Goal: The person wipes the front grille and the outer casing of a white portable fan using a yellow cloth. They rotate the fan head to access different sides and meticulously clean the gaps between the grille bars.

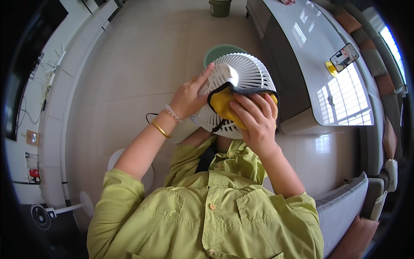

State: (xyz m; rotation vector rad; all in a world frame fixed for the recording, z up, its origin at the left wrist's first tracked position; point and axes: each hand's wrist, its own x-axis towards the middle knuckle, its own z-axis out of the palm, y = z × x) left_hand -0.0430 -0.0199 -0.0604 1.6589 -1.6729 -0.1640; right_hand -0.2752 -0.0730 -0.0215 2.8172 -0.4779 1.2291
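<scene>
A white fan head [252,69] with a ribbed plastic rear grille is held above my lap. My left hand [189,97] grips its left side, the thumb and fingers against the slotted motor housing [223,73]. Under my right hand [258,119] a yellow and grey cloth [223,105] with black edging lies bunched on the grille. The right fingers press this cloth against the near right part of the ribs. The cloth and both hands hide part of the grille, and the fan's front faces away from me.
Just beyond the fan, a green basin [216,53] sits on the tiled floor. To the right stands a glossy grey table [288,32] with a phone [345,57] on a yellow stand [331,69]. A dark green bucket [220,9] is farther off. A white standing fan [41,217] appears lower left.
</scene>
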